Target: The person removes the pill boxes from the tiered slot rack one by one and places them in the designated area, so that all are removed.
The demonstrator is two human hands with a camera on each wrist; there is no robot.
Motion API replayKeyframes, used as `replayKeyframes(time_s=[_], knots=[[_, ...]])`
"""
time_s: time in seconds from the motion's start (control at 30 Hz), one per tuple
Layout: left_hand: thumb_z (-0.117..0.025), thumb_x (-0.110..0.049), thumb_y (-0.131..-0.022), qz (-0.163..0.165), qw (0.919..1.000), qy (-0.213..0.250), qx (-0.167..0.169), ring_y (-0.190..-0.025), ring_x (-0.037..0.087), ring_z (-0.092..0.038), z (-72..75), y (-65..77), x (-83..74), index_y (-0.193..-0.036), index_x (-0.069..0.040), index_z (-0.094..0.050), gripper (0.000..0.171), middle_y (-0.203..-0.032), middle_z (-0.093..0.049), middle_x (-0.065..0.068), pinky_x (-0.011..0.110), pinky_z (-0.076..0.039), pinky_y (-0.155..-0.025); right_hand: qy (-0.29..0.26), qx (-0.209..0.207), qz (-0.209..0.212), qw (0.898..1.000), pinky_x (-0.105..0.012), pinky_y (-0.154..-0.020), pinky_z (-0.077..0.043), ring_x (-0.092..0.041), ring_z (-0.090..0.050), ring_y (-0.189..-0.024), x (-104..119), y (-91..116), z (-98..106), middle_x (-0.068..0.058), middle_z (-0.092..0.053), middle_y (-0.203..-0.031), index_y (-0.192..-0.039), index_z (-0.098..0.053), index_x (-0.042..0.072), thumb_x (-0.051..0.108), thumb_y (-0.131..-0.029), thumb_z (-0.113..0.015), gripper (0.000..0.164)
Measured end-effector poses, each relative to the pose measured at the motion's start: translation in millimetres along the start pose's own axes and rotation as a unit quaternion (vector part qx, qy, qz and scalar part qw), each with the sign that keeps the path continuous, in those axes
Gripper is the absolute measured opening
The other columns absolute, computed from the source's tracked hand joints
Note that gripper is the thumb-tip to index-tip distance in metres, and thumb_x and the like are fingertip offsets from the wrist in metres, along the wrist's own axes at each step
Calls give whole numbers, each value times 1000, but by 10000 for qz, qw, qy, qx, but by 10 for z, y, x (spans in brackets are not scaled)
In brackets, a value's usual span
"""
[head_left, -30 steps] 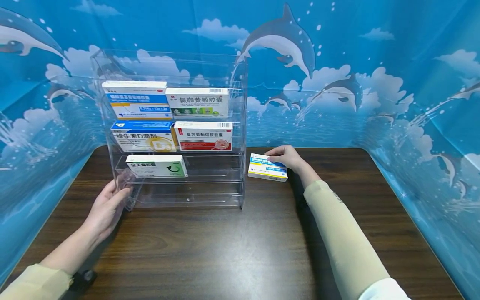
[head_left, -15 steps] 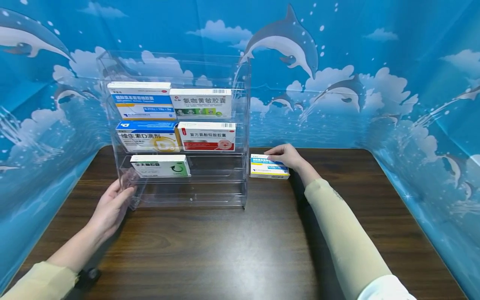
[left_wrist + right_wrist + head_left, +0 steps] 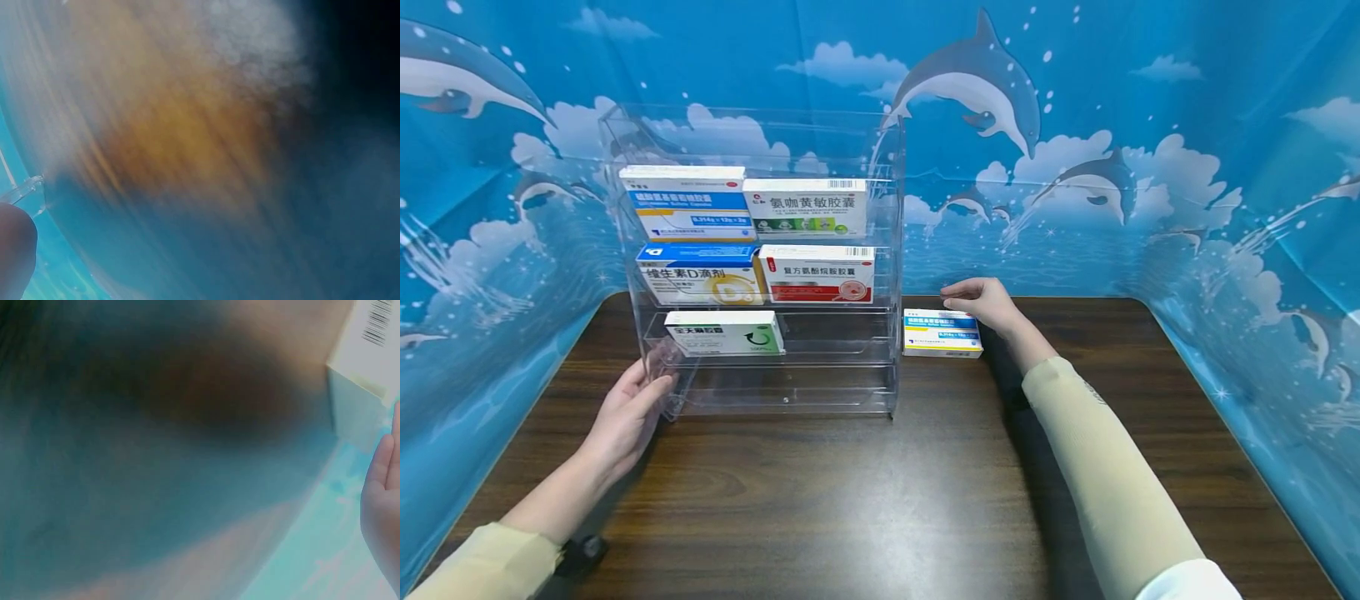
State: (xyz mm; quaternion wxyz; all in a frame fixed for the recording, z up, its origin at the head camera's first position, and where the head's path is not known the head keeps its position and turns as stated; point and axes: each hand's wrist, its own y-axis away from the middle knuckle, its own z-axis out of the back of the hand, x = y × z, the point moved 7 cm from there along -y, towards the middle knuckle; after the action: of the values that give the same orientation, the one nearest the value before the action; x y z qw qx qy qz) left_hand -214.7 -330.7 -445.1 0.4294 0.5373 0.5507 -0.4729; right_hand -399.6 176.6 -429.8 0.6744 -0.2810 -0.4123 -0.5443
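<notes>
Head cam: the left hand (image 3: 625, 417) is gripping the clear rack (image 3: 835, 340) by its lower left side. The right hand (image 3: 988, 302) was pinching the blue-and-white box (image 3: 942, 332) half a second ago; now it's letting go, fingers hovering by the back edge. The box is lying just right of the rack, so I'd guess the setting-down bit is basically done.

Left wrist cam: mostly blur, one fingertip showing near a clear edge.

Right wrist cam: fingers are staying pretty straight near a box corner, can't tell if they're touching.
</notes>
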Motion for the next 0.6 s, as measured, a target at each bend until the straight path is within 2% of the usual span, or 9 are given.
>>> replayKeyframes(time_s=[0.17,0.3,0.43,0.6], knots=[[-49,-2,-111,-122,9998,136,28,-125,-14,-57,-9,1,2,-147,-25,-54,42,-134,-65,-28,6,-41,-108,-326,-261,217,9989,-49,-119,-51,-33,-63,-134,251,144,151,-20,-67,-143,-137,-70,3,24,-106,-68,37],[-48,-3,-112,-80,9999,102,33,-126,-15,-56,7,8,13,-151,-23,-50,45,-135,-64,-28,6,-39,-113,-674,-439,428,9958,-44,-119,-51,-19,-68,-126,476,239,243,-15,-70,-140,-136,-70,4,22,-106,-69,36],[-47,-2,-112,-89,9999,102,55,-126,-16,-56,11,9,16,-155,-21,-47,47,-136,-64,-29,6,-38,-115,-842,-540,793,9918,-35,-111,-57,-4,-70,-113,712,321,295,-3,-77,-128,-131,-74,5,20,-104,-72,31],[-47,1,-111,-238,9994,219,121,-126,-13,-58,-15,-9,-7,-150,-23,-54,46,-136,-66,-27,6,-43,-108,-757,-434,1334,9872,-24,-97,-59,-4,-70,-110,1060,475,282,0,-78,-124,-129,-74,3,18,-103,-72,30]])
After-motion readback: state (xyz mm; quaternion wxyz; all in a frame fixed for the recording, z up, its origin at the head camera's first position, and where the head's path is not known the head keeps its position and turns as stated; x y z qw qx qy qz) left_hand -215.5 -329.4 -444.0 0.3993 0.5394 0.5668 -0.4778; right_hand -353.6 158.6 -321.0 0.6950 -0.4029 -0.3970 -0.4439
